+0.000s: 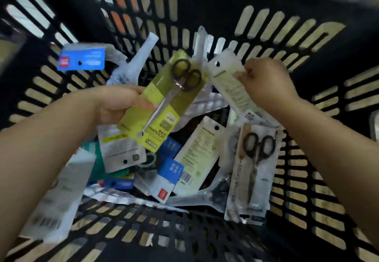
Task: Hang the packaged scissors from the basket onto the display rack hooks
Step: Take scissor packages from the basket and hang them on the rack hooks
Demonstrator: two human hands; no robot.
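Black slotted plastic basket (pixel 205 233), rigid ribbed walls, pale floor showing through the slots. Contents, near to far: white sleeve pack (pixel 251 174) with black-handled scissors, upright against the right wall; loose blue and white carded packs (pixel 170 177), barcode visible. Left hand (pixel 121 103) grips green carded pack (pixel 164 99), glossy, printed "SCISSORS" and "GRIP", steel blades, black loops. Right hand (pixel 264 83) pinches pale back-printed card (pixel 229 81) with hang hole. Both held above the heap.

Left hand (pixel 121 103) fingers hidden behind green scissors pack (pixel 164 97); print blurred.
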